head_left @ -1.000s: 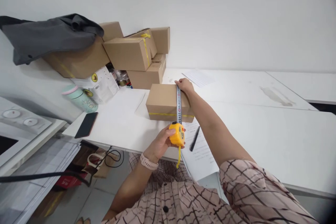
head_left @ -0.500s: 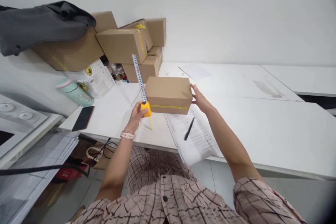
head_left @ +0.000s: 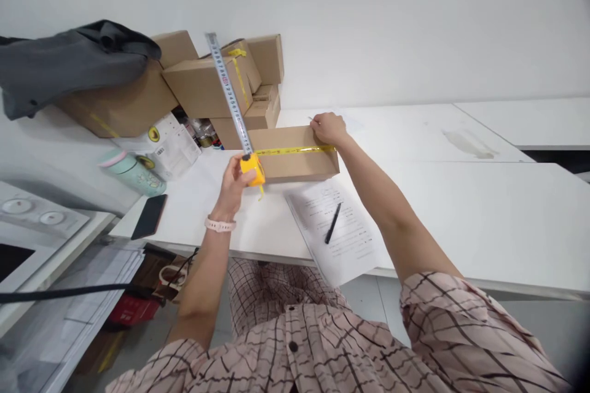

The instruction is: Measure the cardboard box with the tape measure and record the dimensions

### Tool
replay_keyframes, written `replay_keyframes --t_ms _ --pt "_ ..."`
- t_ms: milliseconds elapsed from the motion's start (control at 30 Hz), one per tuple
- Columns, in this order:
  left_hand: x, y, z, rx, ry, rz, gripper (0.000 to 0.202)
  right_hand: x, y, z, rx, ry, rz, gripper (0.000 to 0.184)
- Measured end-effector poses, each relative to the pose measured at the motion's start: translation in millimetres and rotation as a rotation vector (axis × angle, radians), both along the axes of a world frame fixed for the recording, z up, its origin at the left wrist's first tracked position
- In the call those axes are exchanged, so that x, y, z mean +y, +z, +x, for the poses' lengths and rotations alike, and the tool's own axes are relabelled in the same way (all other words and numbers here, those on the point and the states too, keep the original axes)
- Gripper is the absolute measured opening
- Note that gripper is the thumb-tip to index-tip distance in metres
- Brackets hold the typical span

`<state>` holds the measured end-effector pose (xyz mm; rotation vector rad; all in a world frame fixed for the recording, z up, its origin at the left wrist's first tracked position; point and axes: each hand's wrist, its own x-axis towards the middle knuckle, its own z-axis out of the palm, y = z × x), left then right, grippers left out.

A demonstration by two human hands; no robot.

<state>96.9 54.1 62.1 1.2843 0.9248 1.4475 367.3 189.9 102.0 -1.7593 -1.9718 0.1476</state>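
My left hand [head_left: 233,187] is closed around a yellow tape measure [head_left: 253,169]. Its metal blade [head_left: 229,95] is pulled out and points up and away to the left, in front of the stacked boxes. Just right of the tape measure is a small brown cardboard box [head_left: 295,166] with a yellow tape strip along it. My right hand [head_left: 329,128] is bent over the box's far right edge, and its fingertips are partly hidden. Nearer me, a black pen [head_left: 332,223] lies on printed sheets [head_left: 354,245].
Stacked cardboard boxes [head_left: 203,83] stand at the back left, with a dark grey garment [head_left: 74,67] on top. A mint bottle [head_left: 133,171], a black phone [head_left: 149,217] and a white printed carton [head_left: 173,144] are on the left side of the white table [head_left: 442,221].
The box has turned, so its taped side faces up more. My right hand has moved from its right end to the far edge. My left hand has risen slightly with the tape measure.
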Motion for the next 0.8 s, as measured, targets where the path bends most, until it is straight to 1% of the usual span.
replay_keyframes --t_ms 67,133,167,267,367,467,567,700,800 --pt "-19.3 -14.9 18.1 -0.008 -0.088 -0.014 0.063 11.3 -5.6 -13.4 0.007 0.031 0.04 0.04" --pt "-40.3 -34.8 37.2 0.005 -0.215 -0.096 0.062 17.2 -12.0 -22.9 0.049 0.03 0.075 0.048" --pt "-50.0 -45.4 46.1 0.001 -0.258 -0.142 0.061 18.6 -14.8 -25.8 0.078 0.023 0.092 0.054" --pt "-71.9 -73.3 66.9 -0.047 -0.334 -0.262 0.059 19.6 -19.5 -28.5 0.172 0.02 0.097 0.07" --pt "-83.8 -89.7 78.2 -0.085 -0.376 -0.315 0.058 20.0 -19.7 -27.5 0.205 0.024 0.092 0.078" --pt "-90.0 -96.1 83.4 -0.107 -0.389 -0.342 0.058 21.8 -20.3 -27.8 0.199 0.014 0.108 0.08" --pt "-93.9 -97.8 86.1 -0.109 -0.376 -0.379 0.061 24.9 -22.9 -28.9 0.195 0.006 0.119 0.076" --pt "-97.4 -97.0 88.5 -0.091 -0.397 -0.39 0.061 29.8 -26.2 -29.6 0.207 0.012 0.133 0.069" --pt "-98.8 -93.3 89.6 -0.098 -0.408 -0.391 0.06 33.4 -27.2 -29.9 0.214 0.014 0.132 0.068"
